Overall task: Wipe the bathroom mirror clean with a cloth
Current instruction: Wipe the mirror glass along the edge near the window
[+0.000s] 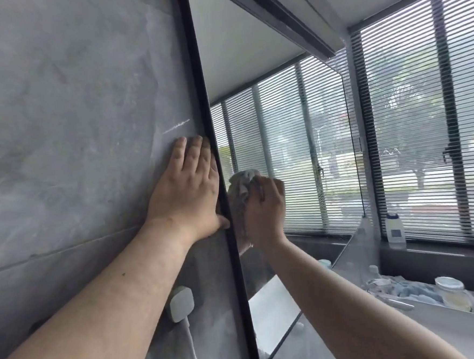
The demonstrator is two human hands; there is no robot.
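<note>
cloth [238,196] gripped in right hand [266,208], against mirror [282,120]

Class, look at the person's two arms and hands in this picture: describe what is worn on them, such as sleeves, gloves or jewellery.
Both forearms are bare as far as the view shows, with no sleeves visible. The left hand and right hand wear no gloves. No watch or bracelet shows on either wrist, and no ring is visible on the fingers that can be seen.

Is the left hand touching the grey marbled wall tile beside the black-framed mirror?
Touching. The head view shows the left hand laid flat on the grey marbled wall tile, straight fingers against the black mirror frame.
</note>
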